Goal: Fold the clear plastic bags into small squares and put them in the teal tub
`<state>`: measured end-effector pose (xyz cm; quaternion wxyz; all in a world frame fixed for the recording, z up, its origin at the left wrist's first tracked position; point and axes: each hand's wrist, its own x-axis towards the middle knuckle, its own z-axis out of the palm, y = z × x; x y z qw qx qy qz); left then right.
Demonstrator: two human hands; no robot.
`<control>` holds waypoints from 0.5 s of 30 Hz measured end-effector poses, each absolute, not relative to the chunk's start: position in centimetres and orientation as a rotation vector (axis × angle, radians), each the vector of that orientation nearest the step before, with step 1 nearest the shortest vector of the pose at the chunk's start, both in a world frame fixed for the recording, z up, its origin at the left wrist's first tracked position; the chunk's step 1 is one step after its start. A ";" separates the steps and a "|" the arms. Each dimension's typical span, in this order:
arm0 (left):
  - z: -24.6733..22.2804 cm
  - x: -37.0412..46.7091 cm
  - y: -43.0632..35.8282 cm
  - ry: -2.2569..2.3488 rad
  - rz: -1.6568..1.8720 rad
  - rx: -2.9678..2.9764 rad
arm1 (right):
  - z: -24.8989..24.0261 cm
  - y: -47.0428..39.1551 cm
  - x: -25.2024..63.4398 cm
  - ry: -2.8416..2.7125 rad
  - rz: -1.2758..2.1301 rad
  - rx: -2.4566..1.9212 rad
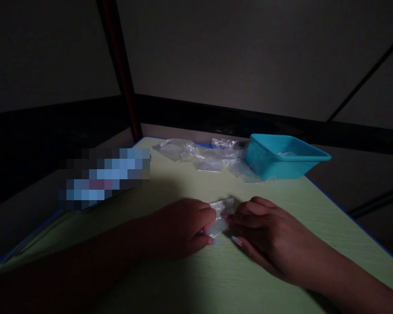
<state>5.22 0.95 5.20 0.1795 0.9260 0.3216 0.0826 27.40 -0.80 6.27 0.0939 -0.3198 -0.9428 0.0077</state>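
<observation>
A small clear plastic bag (220,224) lies on the pale green table between my hands. My left hand (191,224) is closed on the bag's left side, fingers curled and thumb low near its bottom edge. My right hand (262,231) has its fingertips on the bag's right side, with the index finger and thumb apart. Part of the bag is hidden under the fingers of both hands. Beyond them, several clear plastic bags (211,165) lie loosely spread and overlapping.
A turquoise plastic basin (281,168) stands at the back right, with something clear inside. At the left edge, a bright blue-toned object (108,179) is blurred out. The table (170,283) has a blue edge; dark walls and a post rise behind it.
</observation>
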 end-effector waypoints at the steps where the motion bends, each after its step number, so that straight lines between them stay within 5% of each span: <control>1: 5.0 5.2 1.0 0.902 0.247 2.635 | 6.2 -0.7 27.5 -2.797 0.011 -0.955; 15: 4.4 5.2 1.1 0.852 0.296 2.710 | 6.9 -0.5 28.2 -2.609 -0.344 -0.869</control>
